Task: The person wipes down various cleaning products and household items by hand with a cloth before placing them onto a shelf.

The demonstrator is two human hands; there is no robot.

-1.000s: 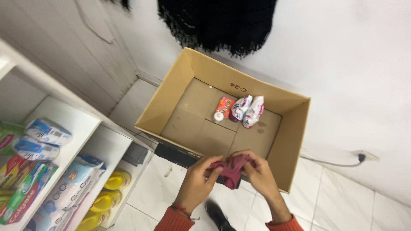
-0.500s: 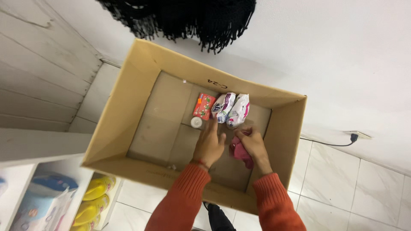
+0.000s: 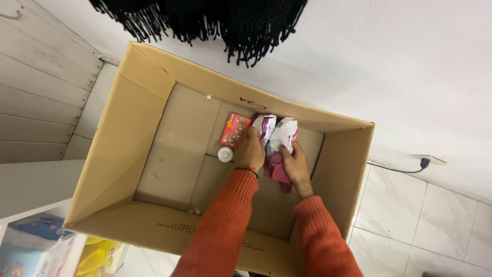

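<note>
Risk: pink pouch (image 3: 279, 172) may slump or knock the white-purple packets (image 3: 277, 131) over, since it goes in tight against them. Both hands are deep in the cardboard box (image 3: 154, 102). Right hand (image 3: 293, 164) grips the pouch; left hand (image 3: 250, 150) curls over a packet, just beside it. Red carton (image 3: 234, 129) and white cap (image 3: 225, 154) lie left of the packets.

The place looked like a small shop or its stockroom. A large open brown cardboard carton (image 3: 128, 133) stood on a white tiled floor (image 3: 410, 215) beside a white shelving unit (image 3: 31, 190) stocked with bright packaged goods (image 3: 31, 246), and a black fringed knitted garment (image 3: 220, 20) hung on the white wall.
</note>
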